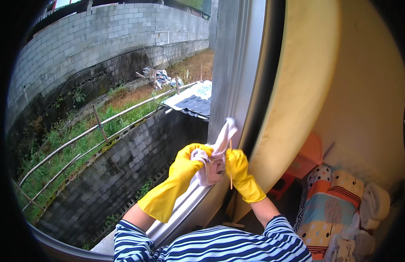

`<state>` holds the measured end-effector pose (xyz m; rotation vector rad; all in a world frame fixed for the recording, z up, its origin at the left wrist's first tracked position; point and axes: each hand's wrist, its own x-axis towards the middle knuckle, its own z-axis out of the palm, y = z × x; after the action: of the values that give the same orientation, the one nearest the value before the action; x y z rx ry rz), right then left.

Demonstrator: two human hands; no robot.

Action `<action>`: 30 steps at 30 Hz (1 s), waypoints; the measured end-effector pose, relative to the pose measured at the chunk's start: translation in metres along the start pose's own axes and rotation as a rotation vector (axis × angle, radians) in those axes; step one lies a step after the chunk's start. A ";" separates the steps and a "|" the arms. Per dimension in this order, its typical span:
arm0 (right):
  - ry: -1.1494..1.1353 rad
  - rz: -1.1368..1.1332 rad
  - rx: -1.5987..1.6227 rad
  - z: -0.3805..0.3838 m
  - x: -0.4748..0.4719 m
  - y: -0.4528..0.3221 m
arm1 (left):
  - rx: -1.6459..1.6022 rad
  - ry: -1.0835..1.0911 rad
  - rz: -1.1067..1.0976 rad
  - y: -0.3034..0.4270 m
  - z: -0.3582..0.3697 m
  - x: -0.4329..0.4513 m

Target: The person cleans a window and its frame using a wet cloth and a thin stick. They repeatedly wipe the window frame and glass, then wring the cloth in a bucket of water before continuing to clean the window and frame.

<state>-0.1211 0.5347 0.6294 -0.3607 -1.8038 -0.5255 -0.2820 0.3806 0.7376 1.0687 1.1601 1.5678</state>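
Both my hands wear yellow rubber gloves and are raised in front of an open window. My left hand (192,157) grips a bunched, pale pink cloth (213,173). A twisted end of the cloth sticks up beside the window frame (235,82), slightly blurred. In my right hand (237,163) is a thin wooden stick (231,181), held upright in the closed fist. The cloth lies right against the right fist; whether those fingers also hold it cannot be made out.
Below my hands runs the metal window sill track (186,208). Outside are a block wall (124,29), bamboo rails (71,140) and a corrugated roof (196,103). A yellow curtain (297,72) hangs at right. Behind it are an orange plastic bin (307,157) and patterned bedding (335,209).
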 end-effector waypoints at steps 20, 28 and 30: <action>0.237 0.058 -0.435 0.015 0.311 0.049 | -0.136 -0.121 0.729 0.145 0.034 0.107; 0.007 -0.023 -0.348 0.014 0.160 0.015 | 0.103 0.006 0.273 0.061 0.006 0.042; -0.052 -0.019 -0.281 0.014 0.099 0.011 | 0.110 -0.006 0.106 0.014 -0.004 0.032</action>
<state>-0.1553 0.5492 0.7227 -0.5532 -1.7869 -0.7928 -0.2959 0.4086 0.7544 1.2236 1.2140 1.5957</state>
